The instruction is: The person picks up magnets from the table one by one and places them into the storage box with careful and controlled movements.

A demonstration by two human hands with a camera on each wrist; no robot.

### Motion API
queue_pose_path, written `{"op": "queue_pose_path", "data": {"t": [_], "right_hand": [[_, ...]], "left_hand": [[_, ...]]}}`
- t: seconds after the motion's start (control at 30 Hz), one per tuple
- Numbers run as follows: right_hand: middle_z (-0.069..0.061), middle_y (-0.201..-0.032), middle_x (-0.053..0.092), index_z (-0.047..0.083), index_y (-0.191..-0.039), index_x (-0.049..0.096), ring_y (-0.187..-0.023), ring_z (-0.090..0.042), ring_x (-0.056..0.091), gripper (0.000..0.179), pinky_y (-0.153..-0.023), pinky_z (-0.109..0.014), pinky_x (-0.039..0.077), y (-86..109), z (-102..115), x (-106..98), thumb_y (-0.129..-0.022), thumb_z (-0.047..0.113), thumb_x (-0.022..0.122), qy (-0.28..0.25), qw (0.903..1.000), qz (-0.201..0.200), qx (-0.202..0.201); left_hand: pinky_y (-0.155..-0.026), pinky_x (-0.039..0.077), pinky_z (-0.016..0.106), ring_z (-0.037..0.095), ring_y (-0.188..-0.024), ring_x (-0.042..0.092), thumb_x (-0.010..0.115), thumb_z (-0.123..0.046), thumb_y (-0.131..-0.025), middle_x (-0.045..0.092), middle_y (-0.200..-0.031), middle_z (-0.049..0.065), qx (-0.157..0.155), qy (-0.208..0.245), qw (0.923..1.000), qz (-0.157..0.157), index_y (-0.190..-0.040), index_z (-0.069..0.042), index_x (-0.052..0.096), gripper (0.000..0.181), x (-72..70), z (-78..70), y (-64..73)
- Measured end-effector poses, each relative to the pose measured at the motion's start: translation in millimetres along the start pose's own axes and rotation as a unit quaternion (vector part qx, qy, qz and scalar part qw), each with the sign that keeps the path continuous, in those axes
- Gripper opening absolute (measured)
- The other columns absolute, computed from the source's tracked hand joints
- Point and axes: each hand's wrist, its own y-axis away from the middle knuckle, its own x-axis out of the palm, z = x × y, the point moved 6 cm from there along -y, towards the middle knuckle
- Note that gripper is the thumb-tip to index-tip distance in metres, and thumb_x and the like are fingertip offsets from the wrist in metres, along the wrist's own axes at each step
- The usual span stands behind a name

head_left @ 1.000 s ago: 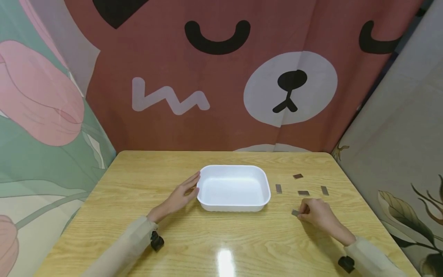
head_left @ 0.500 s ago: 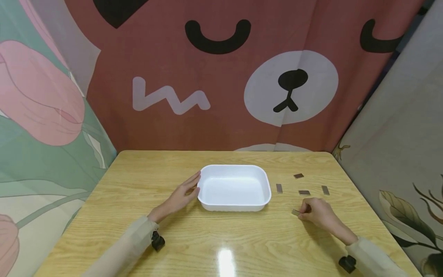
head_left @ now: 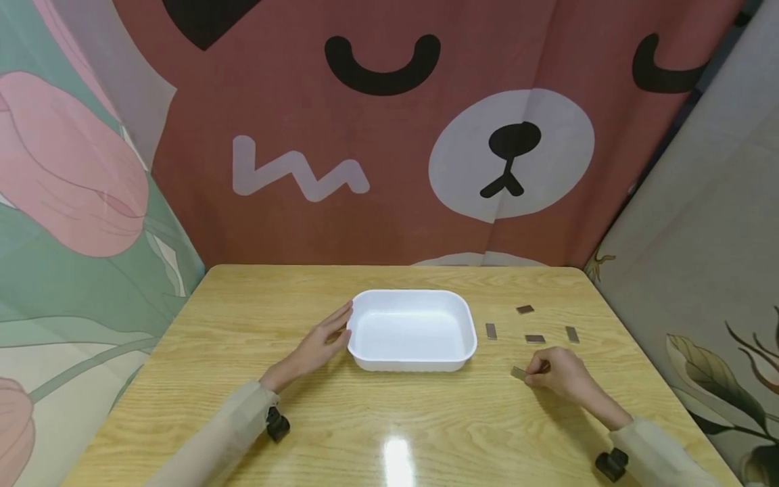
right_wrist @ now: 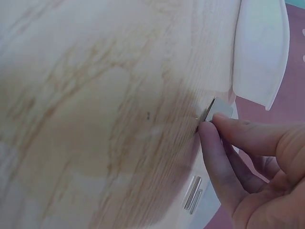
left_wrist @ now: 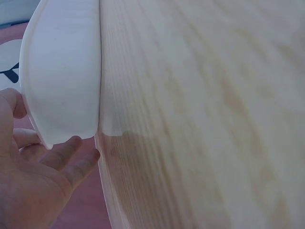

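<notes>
A white rectangular tray (head_left: 412, 365) with rounded corners sits on the wooden table. My left hand (head_left: 313, 346) lies against its left side, fingers extended along the rim. In the left wrist view, fingertips (left_wrist: 74, 143) touch the tray's end wall (left_wrist: 62, 76). Right of the tray, my right hand (head_left: 561, 373) pinches a small flat rectangular metallic piece (head_left: 518, 373) between thumb and fingers. The right wrist view shows this metallic piece (right_wrist: 224, 109) held close over the tabletop, its far end sticking out past the fingertips.
Several similar flat pieces lie beyond the right hand: one beside the tray (head_left: 491, 331), one at the back (head_left: 525, 309), a middle piece (head_left: 535, 339) and a right-hand piece (head_left: 572, 334). Printed curtains (head_left: 377, 230) hang behind the table (head_left: 274, 291) and at both sides.
The pinched piece has shifted very slightly left and up, with a little more of it showing past the right fingertips. The left hand and tray stay put.
</notes>
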Motion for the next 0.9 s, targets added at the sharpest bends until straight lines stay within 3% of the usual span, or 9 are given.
{"op": "queue_pose_path", "data": {"t": [0.4,0.7,0.9], "right_hand": [[0.006,-0.075,0.066,0.012,-0.076,0.072,-0.070,-0.012,0.062,0.016,-0.058,-0.023,0.052,1.8,-4,4,-0.077,-0.001,0.082,-0.033,0.9992,0.002,0.024],[0.001,-0.078,0.068,0.009,-0.076,0.073,-0.072,-0.018,0.064,0.013,-0.058,-0.025,0.055,0.9,-6,5,-0.078,0.000,0.081,-0.072,0.9966,0.004,0.040],[-0.001,-0.079,0.068,0.007,-0.077,0.073,-0.071,-0.018,0.065,0.012,-0.058,-0.025,0.056,-2.2,-5,3,-0.078,-0.002,0.080,-0.091,0.9945,0.004,0.051]], "left_hand": [[-0.104,0.045,0.040,0.041,-0.142,0.028,0.052,-0.001,-0.102,0.021,-0.158,0.022,-0.004,-0.006,1.0000,0.007,-0.146,0.014,0.031,0.051,1.6,2.4,0.0],[-0.105,0.043,0.047,0.039,-0.143,0.027,0.053,-0.002,-0.102,0.020,-0.160,0.018,0.004,-0.018,0.9997,-0.013,-0.148,0.011,0.031,0.052,9.2,35.0,-2.7],[-0.107,0.040,0.044,0.038,-0.144,0.024,0.052,-0.003,-0.103,0.021,-0.160,0.018,0.001,-0.014,0.9998,-0.014,-0.147,0.012,0.032,0.051,6.5,29.8,-2.2]]}}
